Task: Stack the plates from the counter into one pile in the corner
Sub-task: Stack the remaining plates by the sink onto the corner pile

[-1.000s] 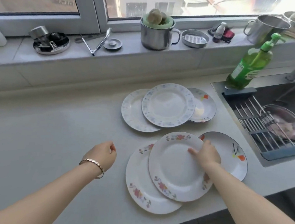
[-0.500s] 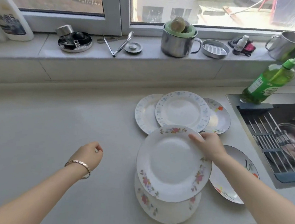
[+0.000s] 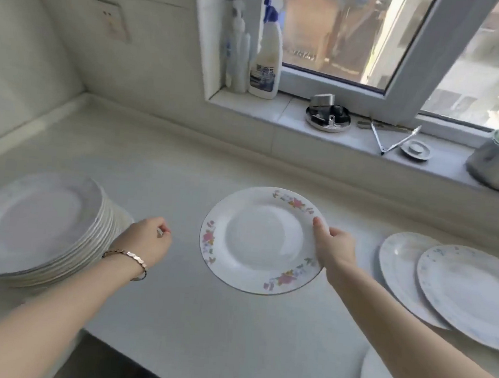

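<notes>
Floral plate (image 3: pixel 260 239) held mid-frame above the counter (image 3: pixel 182 183).
Right hand (image 3: pixel 332 250) pinches its right rim; left hand (image 3: pixel 147 240), fingers loosely curled, holds nothing beside the pile (image 3: pixel 37 224) at left.

A home kitchen: counter (image 3: pixel 182 183), plates (image 3: pixel 37 224), cleaning bottles (image 3: pixel 265 60).
</notes>
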A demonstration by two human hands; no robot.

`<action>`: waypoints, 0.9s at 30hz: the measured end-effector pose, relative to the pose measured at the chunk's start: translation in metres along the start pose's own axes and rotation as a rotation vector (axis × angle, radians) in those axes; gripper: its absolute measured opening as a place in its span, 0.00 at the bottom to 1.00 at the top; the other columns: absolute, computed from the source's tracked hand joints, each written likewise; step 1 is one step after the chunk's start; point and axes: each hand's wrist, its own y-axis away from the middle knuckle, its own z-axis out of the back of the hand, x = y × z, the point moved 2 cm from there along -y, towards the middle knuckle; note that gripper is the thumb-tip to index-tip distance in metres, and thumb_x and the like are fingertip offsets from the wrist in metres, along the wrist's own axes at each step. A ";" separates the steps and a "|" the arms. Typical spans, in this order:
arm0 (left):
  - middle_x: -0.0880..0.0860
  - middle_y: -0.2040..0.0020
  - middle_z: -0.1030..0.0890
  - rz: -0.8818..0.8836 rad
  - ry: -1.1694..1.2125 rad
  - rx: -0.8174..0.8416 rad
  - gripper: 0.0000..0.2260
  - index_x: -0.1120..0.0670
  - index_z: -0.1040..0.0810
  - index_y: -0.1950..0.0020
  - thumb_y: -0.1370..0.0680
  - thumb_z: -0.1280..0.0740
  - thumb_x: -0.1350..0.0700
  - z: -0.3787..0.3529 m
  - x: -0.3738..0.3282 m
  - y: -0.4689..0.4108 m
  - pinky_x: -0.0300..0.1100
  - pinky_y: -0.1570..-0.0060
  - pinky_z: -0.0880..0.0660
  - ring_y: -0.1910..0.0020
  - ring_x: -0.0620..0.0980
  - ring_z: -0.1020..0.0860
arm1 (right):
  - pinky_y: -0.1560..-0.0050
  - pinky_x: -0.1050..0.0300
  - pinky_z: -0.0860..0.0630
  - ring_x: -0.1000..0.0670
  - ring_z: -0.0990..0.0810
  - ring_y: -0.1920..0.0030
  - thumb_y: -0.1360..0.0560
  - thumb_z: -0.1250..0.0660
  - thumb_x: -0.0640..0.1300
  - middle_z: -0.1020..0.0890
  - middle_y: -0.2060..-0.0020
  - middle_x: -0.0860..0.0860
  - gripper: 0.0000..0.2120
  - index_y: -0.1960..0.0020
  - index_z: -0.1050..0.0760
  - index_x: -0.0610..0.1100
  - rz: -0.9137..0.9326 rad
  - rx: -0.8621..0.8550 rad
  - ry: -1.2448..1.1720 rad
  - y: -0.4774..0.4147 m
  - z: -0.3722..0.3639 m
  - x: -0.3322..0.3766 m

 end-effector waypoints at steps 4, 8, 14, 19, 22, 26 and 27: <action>0.51 0.60 0.21 0.043 -0.006 -0.058 0.08 0.48 0.29 0.62 0.23 0.41 0.57 0.062 0.076 -0.014 0.44 0.52 0.26 0.54 0.56 0.20 | 0.67 0.57 0.35 0.47 0.31 0.67 0.24 0.39 0.51 0.29 0.65 0.44 0.21 0.63 0.28 0.33 0.020 0.059 -0.036 0.032 -0.100 0.031; 0.49 0.56 0.22 0.091 0.002 -0.094 0.08 0.47 0.29 0.60 0.22 0.42 0.56 0.116 0.148 -0.028 0.41 0.57 0.29 0.54 0.54 0.22 | 0.70 0.58 0.38 0.48 0.33 0.67 0.24 0.39 0.50 0.30 0.65 0.45 0.13 0.60 0.29 0.41 0.045 0.122 -0.046 0.067 -0.195 0.063; 0.51 0.57 0.20 0.199 0.049 -0.113 0.10 0.47 0.30 0.63 0.23 0.42 0.57 0.163 0.235 -0.039 0.40 0.57 0.29 0.56 0.55 0.22 | 0.69 0.58 0.40 0.48 0.34 0.67 0.24 0.40 0.50 0.32 0.66 0.45 0.14 0.61 0.31 0.41 0.033 0.195 -0.003 0.102 -0.305 0.078; 0.50 0.59 0.20 0.240 0.089 -0.120 0.10 0.46 0.30 0.63 0.23 0.42 0.57 0.177 0.266 -0.049 0.41 0.59 0.28 0.57 0.55 0.21 | 0.69 0.57 0.37 0.48 0.31 0.67 0.23 0.39 0.49 0.28 0.68 0.46 0.17 0.63 0.28 0.37 0.039 0.204 -0.019 0.115 -0.348 0.080; 0.52 0.57 0.17 0.241 0.125 -0.123 0.09 0.47 0.29 0.62 0.24 0.42 0.58 0.180 0.270 -0.054 0.42 0.59 0.27 0.56 0.56 0.19 | 0.68 0.56 0.36 0.47 0.31 0.66 0.23 0.40 0.49 0.30 0.69 0.47 0.15 0.63 0.31 0.40 0.066 0.192 -0.023 0.117 -0.361 0.080; 0.52 0.57 0.17 0.240 0.129 -0.123 0.10 0.48 0.30 0.64 0.24 0.42 0.58 0.182 0.269 -0.057 0.44 0.55 0.25 0.55 0.56 0.20 | 0.66 0.58 0.37 0.49 0.34 0.67 0.23 0.42 0.49 0.32 0.67 0.48 0.16 0.68 0.36 0.45 0.093 0.104 0.055 0.119 -0.376 0.077; 0.52 0.56 0.17 0.236 0.129 -0.121 0.10 0.47 0.31 0.64 0.24 0.42 0.58 0.183 0.269 -0.058 0.44 0.55 0.25 0.55 0.56 0.20 | 0.61 0.57 0.34 0.48 0.32 0.64 0.23 0.42 0.50 0.30 0.63 0.47 0.15 0.67 0.34 0.45 0.107 0.094 0.062 0.120 -0.380 0.075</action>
